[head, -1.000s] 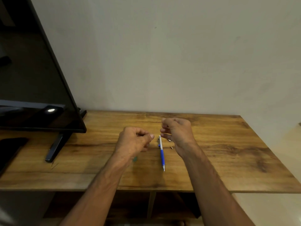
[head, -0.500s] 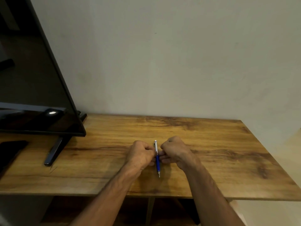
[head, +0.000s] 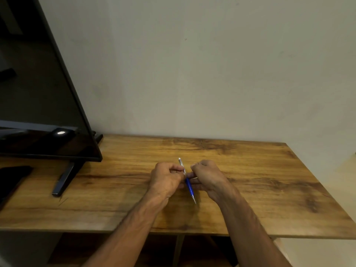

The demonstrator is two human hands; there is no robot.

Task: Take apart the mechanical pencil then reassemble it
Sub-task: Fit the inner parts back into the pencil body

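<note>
A blue and silver mechanical pencil [head: 189, 187] is held between both hands over the middle of the wooden table [head: 250, 185]. Its silver cap end points away from me and its metal tip points toward me, slightly right. My left hand [head: 165, 180] grips the pencil's upper part from the left with closed fingers. From the right, my right hand [head: 207, 177] pinches the barrel at about its middle. The section of the pencil between the fingers is hidden.
A large black flat screen [head: 38, 93] stands at the left on a dark foot [head: 64, 180]. A black flat object [head: 11, 180] lies at the far left edge. A plain wall rises behind the table. Shelf dividers show under the tabletop.
A second ago the pencil lay on the table with both hands just above it. Both hands came down, closed on it and lifted it; its tip has swung slightly right.
</note>
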